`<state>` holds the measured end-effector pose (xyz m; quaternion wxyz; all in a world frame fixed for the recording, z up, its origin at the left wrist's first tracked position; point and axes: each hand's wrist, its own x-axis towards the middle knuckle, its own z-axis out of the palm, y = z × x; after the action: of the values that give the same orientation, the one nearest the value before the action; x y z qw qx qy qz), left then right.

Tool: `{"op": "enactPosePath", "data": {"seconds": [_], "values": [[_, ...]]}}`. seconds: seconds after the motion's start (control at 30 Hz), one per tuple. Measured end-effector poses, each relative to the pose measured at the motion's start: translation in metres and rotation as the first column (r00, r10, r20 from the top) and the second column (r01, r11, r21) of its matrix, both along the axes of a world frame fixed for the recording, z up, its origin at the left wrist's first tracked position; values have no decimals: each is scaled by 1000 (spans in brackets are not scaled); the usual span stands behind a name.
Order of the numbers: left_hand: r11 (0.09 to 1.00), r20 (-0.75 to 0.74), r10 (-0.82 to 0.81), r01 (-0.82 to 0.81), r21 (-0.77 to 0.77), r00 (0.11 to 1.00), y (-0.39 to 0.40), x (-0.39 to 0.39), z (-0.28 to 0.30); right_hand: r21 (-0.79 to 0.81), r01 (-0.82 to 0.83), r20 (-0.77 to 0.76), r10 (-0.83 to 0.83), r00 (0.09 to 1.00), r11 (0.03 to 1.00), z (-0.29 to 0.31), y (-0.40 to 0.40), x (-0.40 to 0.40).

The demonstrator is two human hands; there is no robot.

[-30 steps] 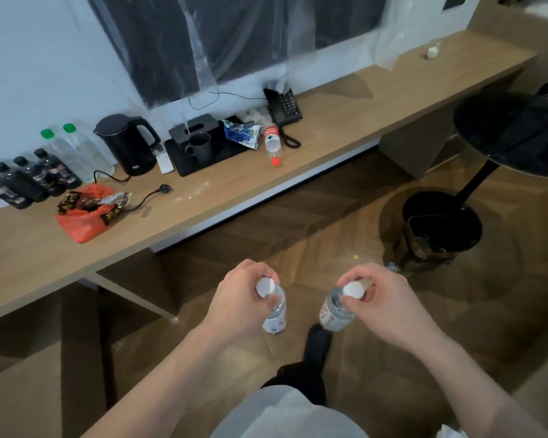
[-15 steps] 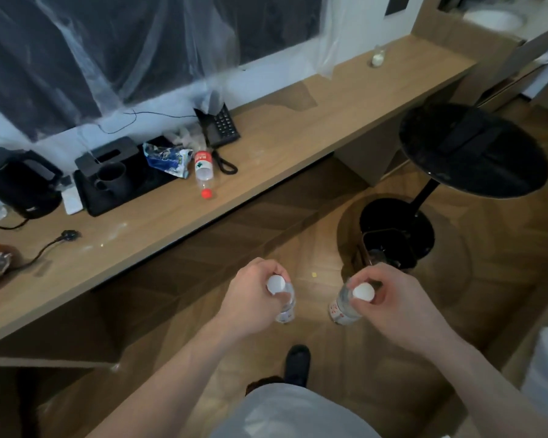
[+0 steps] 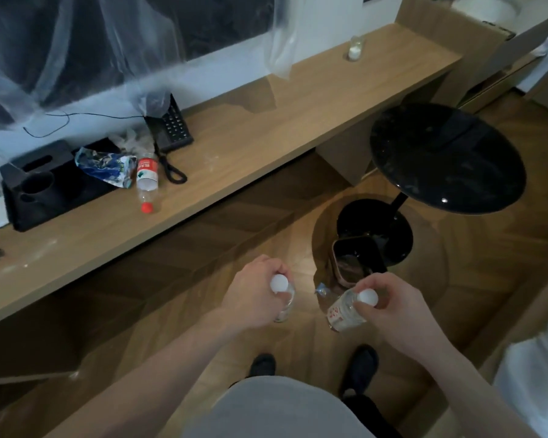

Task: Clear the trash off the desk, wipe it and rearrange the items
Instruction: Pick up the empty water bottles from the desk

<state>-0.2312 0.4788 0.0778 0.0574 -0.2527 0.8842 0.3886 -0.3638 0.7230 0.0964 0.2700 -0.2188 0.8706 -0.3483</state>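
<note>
A hotel room — desk phone (image 3: 171,126), tray with cups (image 3: 49,188), long wall desk (image 3: 266,128).

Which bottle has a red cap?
The bottle lying on the desk beside the phone. The two bottles held in the hands have white caps.

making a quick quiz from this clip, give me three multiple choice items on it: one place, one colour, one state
1. Where is the trash bin?
A on the desk
B on the floor by the stool base
C on the stool seat

2. What colour is the cap of the bottle lying on the desk?
A red
B green
C white

3. What is the left hand doing?
A resting open
B gripping a white-capped bottle
C pressing the phone

Key: B, it stands on the floor beside the stool base; A, the cap is red; B, fingers curl round the bottle.
</note>
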Motion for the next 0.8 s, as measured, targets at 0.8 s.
{"op": "enactPosePath", "data": {"seconds": [0.8], "values": [[926,92,364,-371,74,927,118,-183,-41,151,-307,77,299,951,940,-60,66,-260]]}}
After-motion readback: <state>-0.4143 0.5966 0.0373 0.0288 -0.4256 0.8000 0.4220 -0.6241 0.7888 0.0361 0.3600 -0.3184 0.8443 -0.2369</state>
